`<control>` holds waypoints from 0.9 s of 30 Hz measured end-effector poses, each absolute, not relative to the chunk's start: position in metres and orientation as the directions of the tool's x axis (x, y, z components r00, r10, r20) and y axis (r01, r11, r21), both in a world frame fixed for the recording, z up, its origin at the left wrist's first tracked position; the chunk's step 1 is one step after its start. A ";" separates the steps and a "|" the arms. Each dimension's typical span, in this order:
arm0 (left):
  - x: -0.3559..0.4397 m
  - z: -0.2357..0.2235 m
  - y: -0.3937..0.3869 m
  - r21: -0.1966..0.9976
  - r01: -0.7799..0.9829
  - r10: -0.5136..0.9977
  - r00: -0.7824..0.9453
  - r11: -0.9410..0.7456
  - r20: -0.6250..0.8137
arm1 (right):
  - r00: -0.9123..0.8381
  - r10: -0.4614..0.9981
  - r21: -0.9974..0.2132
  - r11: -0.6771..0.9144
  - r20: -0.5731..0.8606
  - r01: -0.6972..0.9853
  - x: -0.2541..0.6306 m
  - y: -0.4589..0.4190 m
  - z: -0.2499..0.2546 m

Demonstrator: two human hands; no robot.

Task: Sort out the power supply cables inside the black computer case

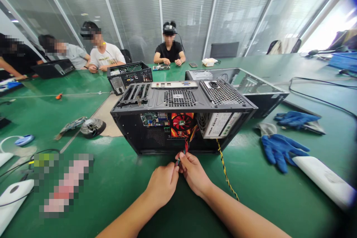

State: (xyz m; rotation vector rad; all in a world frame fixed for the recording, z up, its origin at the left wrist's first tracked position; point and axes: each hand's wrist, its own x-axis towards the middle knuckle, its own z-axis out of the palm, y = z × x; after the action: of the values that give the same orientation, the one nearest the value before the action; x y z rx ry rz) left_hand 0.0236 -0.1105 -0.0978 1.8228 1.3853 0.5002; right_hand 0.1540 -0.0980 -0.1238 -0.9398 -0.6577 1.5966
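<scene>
The bundle of coloured wires (187,144) comes out of the computer case (153,100), pinched between my two hands. My left hand (163,183) grips it with curled fingers, back of the hand upward; my right hand (194,174) holds it just beside, thumb on top. My forearms slant inward, wrists nearly meeting. Just beyond my hands, inside the case, sits a red fan (182,122). Blue gloves (281,148) lie well right of my right hand.
</scene>
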 end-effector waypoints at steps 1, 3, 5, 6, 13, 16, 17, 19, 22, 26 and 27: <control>0.024 -0.098 -0.110 0.807 0.586 0.921 0.348 -0.068 -0.175 | -0.071 0.970 -0.814 -0.234 -0.232 -0.532 0.154 -0.098 -0.124; 0.025 -0.099 -0.108 0.872 0.488 0.889 0.383 0.036 -0.251 | -0.087 0.969 -0.805 -0.241 -0.231 -0.543 0.154 -0.098 -0.123; 0.027 -0.100 -0.107 0.907 0.397 0.861 0.403 0.139 -0.309 | -0.102 0.969 -0.795 -0.245 -0.227 -0.555 0.154 -0.099 -0.123; 0.027 -0.101 -0.106 0.915 0.362 0.852 0.408 0.178 -0.327 | -0.107 0.968 -0.791 -0.248 -0.228 -0.559 0.154 -0.099 -0.123; 0.026 -0.097 -0.109 0.891 0.448 0.874 0.402 0.073 -0.274 | -0.079 0.969 -0.794 -0.238 -0.235 -0.560 0.154 -0.099 -0.124; 0.024 -0.098 -0.110 0.796 0.588 0.910 0.394 -0.143 -0.127 | -0.070 0.971 -0.796 -0.229 -0.229 -0.561 0.154 -0.098 -0.126; 0.023 -0.099 -0.110 0.755 0.625 0.916 0.393 -0.198 -0.085 | -0.069 0.971 -0.797 -0.226 -0.227 -0.560 0.154 -0.098 -0.126; 0.021 -0.102 -0.110 0.678 0.687 0.922 0.386 -0.259 -0.038 | -0.065 0.973 -0.803 -0.221 -0.224 -0.553 0.154 -0.098 -0.126; 0.020 -0.105 -0.110 0.600 0.756 0.933 0.356 -0.263 -0.040 | -0.060 0.973 -0.810 -0.218 -0.221 -0.544 0.155 -0.098 -0.124; 0.020 -0.106 -0.111 0.618 0.757 0.953 0.299 -0.212 -0.040 | -0.056 0.975 -0.819 -0.210 -0.214 -0.534 0.154 -0.098 -0.126; 0.020 -0.106 -0.111 0.647 0.736 0.955 0.293 -0.200 -0.037 | -0.053 0.976 -0.821 -0.208 -0.213 -0.532 0.154 -0.098 -0.127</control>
State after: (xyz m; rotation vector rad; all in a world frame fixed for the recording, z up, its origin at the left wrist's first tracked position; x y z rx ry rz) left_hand 0.0203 -0.1109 -0.1056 2.0053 1.5041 0.5099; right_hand 0.1543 -0.0978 -0.1267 -0.9305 -0.6609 1.5749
